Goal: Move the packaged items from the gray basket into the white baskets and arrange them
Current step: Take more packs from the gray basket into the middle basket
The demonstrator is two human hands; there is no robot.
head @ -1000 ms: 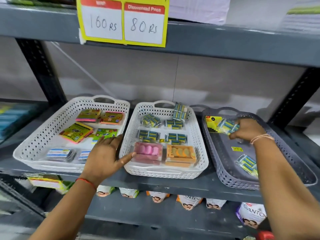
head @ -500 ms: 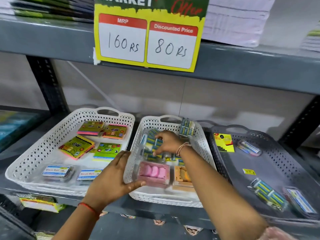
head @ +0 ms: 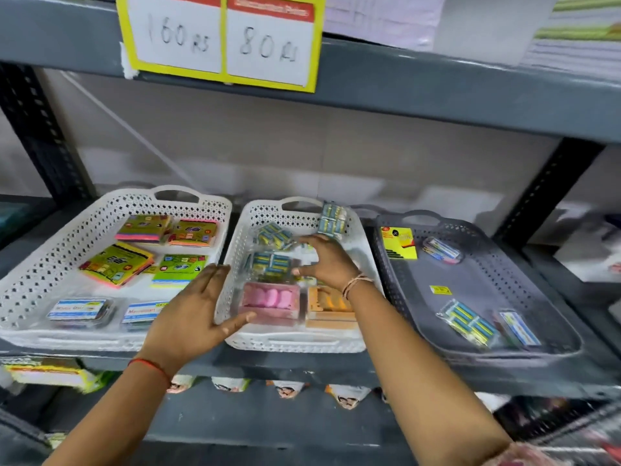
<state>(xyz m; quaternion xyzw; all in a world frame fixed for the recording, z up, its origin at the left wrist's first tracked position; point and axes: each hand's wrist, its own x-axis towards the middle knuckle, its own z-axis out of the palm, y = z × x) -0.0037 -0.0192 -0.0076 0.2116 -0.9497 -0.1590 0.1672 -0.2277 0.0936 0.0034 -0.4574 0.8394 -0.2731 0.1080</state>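
Three baskets sit side by side on a grey shelf (head: 302,364). The right hand (head: 327,262) reaches into the middle white basket (head: 292,341), fingers spread and curved over blue-and-yellow packets (head: 272,262); the blur hides whether it actually grips one. The left hand (head: 196,312) lies open, palm down, against that basket's front left corner, thumb near a pink packet (head: 270,302). An orange packet (head: 331,309) lies beside the pink one. The left white basket (head: 33,287) holds colourful flat packs. In the gray basket (head: 551,290), a blue-and-yellow packet (head: 470,322) rests near the front, with a yellow card (head: 398,242) at the back.
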